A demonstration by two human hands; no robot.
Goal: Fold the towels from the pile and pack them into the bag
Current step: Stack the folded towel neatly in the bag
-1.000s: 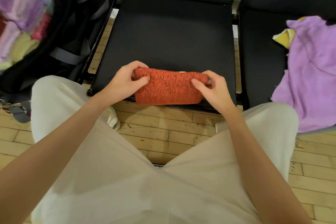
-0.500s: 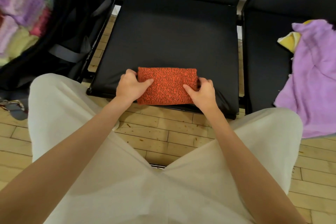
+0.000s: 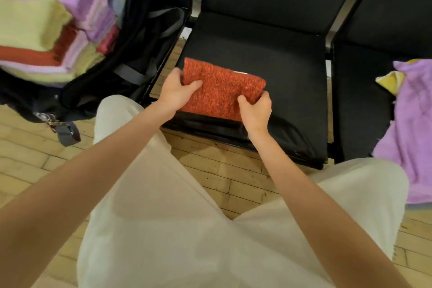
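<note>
Head view now swings toward the upper left of the frame, so the open black fabric bag fills far more of that corner than half a second ago, while the loose pile slides to the right edge. The folded orange-red terry towel, a nubby, thick rectangle, has shifted toward the left front corner of the black padded chair seat and now sits tilted, its left end raised.

Left hand holds the towel's left end in a narrow grip, thumb on top. Right hand pinches the lower right corner, fingers curled under the fold.

Inside the bag lie stacked folded towels, soft blocks in lilac, pale yellow-green and red, blurred. On the neighbouring seat at right lies a crumpled lilac towel over a yellow towel. Pale wooden floor planks show between the cream trouser legs.
</note>
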